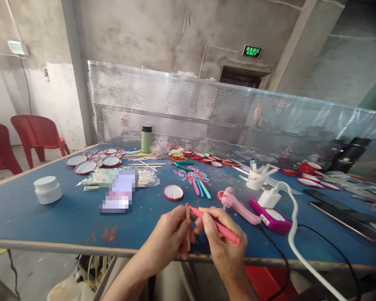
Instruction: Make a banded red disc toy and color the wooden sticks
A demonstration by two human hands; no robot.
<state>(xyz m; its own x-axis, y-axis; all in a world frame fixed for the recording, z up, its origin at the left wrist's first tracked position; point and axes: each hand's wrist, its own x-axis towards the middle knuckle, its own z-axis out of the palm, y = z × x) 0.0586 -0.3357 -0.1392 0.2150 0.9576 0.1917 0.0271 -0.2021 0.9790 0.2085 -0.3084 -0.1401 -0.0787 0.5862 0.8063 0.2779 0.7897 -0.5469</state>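
Near the table's front edge, my left hand (172, 232) pinches a flat wooden craft stick (188, 225), held upright. My right hand (223, 234) grips a pink-red marker pen (221, 225), its tip touching the top of the stick, where a red mark shows. Just beyond the hands lies a round red-rimmed disc (173, 192) with pale lines across it. Behind it are several coloured pens (201, 188) and a pile of small pink and blue clips (191, 173). A pink glue gun (238, 205) rests to the right of my right hand.
A white jar (48, 190) and a blurred phone (119, 192) are on the left. Red-rimmed discs (85, 167) lie behind them, near a green bottle (146, 139). Rightward are a cup of pens (256, 179), a purple power strip (269, 215), a white cable (294, 234) and dark phones (338, 217).
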